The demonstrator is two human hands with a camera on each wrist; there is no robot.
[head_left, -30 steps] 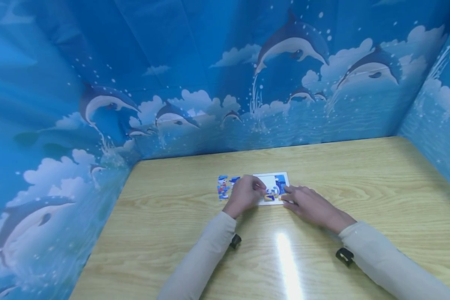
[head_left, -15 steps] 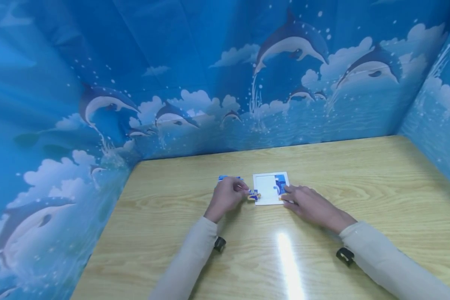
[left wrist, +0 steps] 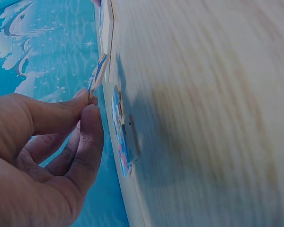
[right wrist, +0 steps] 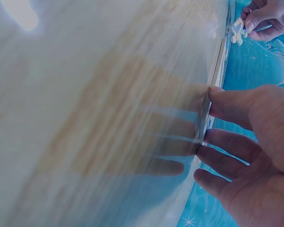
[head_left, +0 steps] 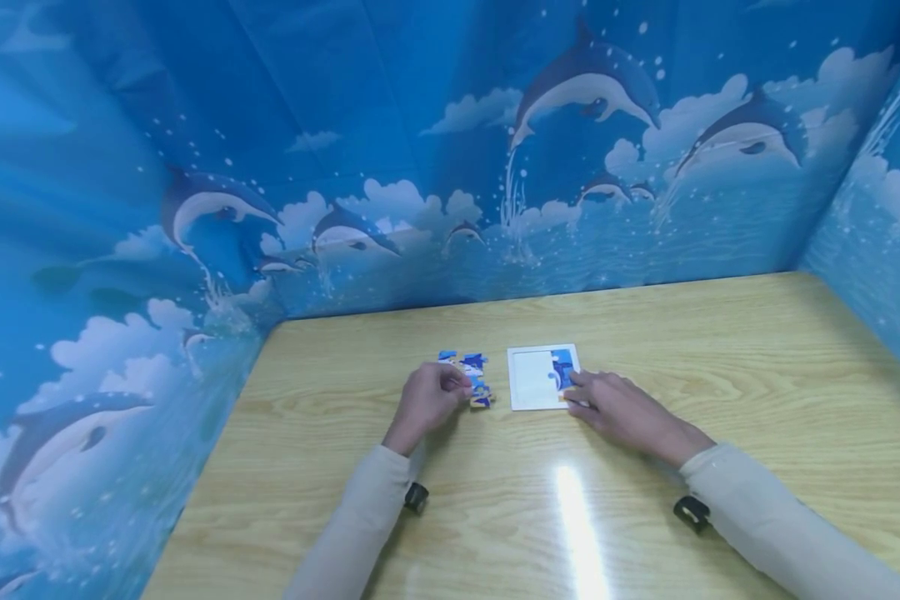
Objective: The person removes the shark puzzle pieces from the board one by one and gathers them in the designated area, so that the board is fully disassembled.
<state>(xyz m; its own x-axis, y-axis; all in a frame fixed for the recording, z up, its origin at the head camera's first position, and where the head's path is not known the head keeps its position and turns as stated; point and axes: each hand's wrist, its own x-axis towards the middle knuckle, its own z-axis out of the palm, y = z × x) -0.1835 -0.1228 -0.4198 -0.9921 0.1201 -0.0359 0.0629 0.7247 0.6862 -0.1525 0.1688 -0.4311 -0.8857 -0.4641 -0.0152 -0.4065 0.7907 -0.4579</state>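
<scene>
My left hand (head_left: 427, 398) pinches a jigsaw piece (left wrist: 98, 72) between thumb and fingertips. In the left wrist view that piece is raised off the table, with a shadow beside it. Several loose jigsaw pieces (head_left: 473, 362) lie close to this hand, some hidden by it. To their right is a white puzzle tray (head_left: 521, 407), flat on the table. Fitted pieces (head_left: 562, 367) with a blue picture fill part of its right side; the rest shows white. My right hand (head_left: 617, 410) holds the tray's lower right edge with thumb and fingers.
The wood-grain table (head_left: 330, 500) bears a bright light reflection in front of the tray. A blue dolphin-print sheet (head_left: 390, 233) stands along the back and both sides. Each wrist wears a small black device (head_left: 692, 513).
My left hand has moved left from over the tray to the loose pieces, taking the pinched jigsaw piece along. More of the tray's white inside now shows. My right hand has stayed put.
</scene>
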